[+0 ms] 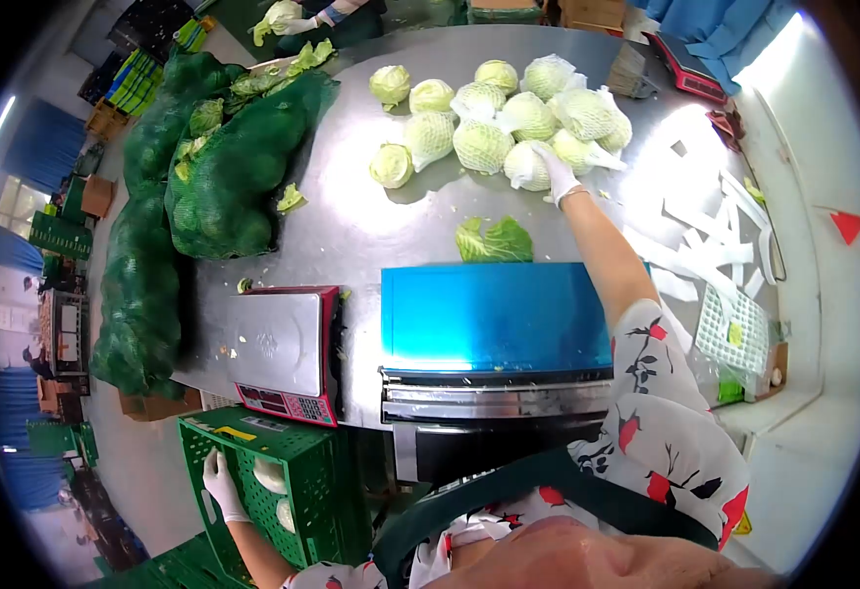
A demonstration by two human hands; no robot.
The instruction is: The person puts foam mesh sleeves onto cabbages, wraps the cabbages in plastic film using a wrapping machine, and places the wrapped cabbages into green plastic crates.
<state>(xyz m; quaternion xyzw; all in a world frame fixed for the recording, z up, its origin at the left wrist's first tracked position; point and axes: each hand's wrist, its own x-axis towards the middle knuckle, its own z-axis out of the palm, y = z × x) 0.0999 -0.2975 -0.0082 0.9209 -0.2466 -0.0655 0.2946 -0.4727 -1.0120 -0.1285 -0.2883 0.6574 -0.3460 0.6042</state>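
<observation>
Metal worktable (pixel 347 221), grey and shiny, bearing the following. Right hand (pixel 558 177), white-gloved: fingers laid over a netted cabbage (pixel 524 167), palm side hidden, so how firmly they close cannot be told. Beyond that hand and to its left: cluster of pale green cabbages (pixel 479 103), some bare, others in white foam netting. Nearer the wearer than the hand: loose leaf (pixel 495 241), then a blue-topped machine (pixel 489 314). To its right: white strips (pixel 710 255). Left hand (pixel 222 486), white-gloved: fingers partly extended against a green crate (pixel 337 496); whether it grips cannot be told. Just right of it, inside: two pale round items (pixel 271 475). Beyond it: red-edged scale (pixel 278 339); farther off, green net sacks (pixel 229 177).
</observation>
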